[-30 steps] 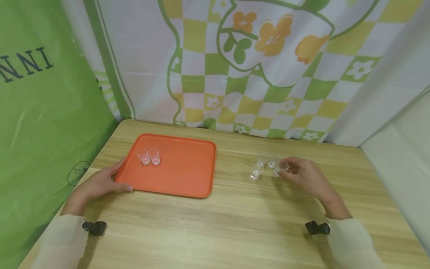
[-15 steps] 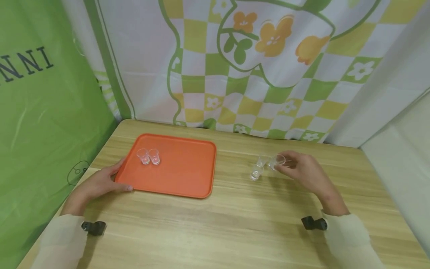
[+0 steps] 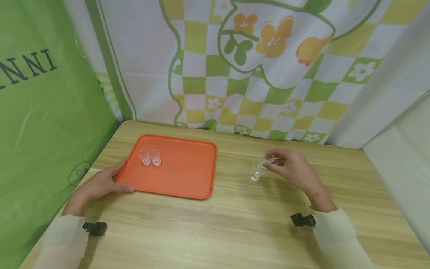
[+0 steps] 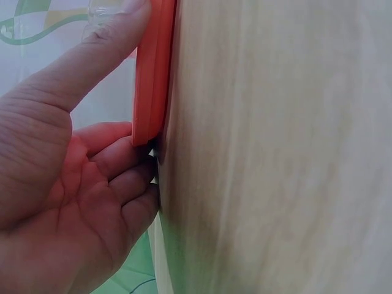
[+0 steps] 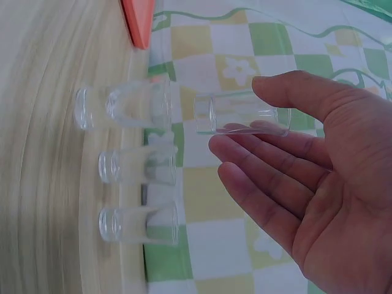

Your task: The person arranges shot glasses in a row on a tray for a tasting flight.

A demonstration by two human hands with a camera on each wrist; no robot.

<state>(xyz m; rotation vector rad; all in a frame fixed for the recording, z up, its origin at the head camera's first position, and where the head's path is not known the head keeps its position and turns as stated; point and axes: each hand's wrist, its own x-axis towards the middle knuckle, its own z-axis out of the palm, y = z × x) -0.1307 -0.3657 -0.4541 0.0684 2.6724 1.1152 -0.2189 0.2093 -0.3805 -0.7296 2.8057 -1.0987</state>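
Observation:
My right hand (image 3: pixel 293 169) pinches a clear shot glass (image 5: pixel 242 115) between thumb and fingers, raised off the wooden table. Beside it in the right wrist view, three more shot glasses stand upright on the table: a nearer glass (image 5: pixel 125 107), a middle glass (image 5: pixel 136 165) and a lower glass (image 5: pixel 138 224). In the head view, one front glass (image 3: pixel 256 175) shows plainly; hand and held glass cover others. My left hand (image 3: pixel 100 183) grips the near left corner of the orange tray (image 3: pixel 181 173), thumb along its rim. Two shot glasses (image 3: pixel 155 158) stand side by side on the tray.
The wooden table (image 3: pixel 201 231) runs up to a checked, flowered curtain (image 3: pixel 235 93) at the back. A green cloth (image 3: pixel 50 130) hangs on the left, and a pale wall (image 3: pixel 403 149) bounds the right side.
My right hand has lifted a shot glass from the right of the cluster and carried it left over the other glasses. The left hand and the tray stay in place.

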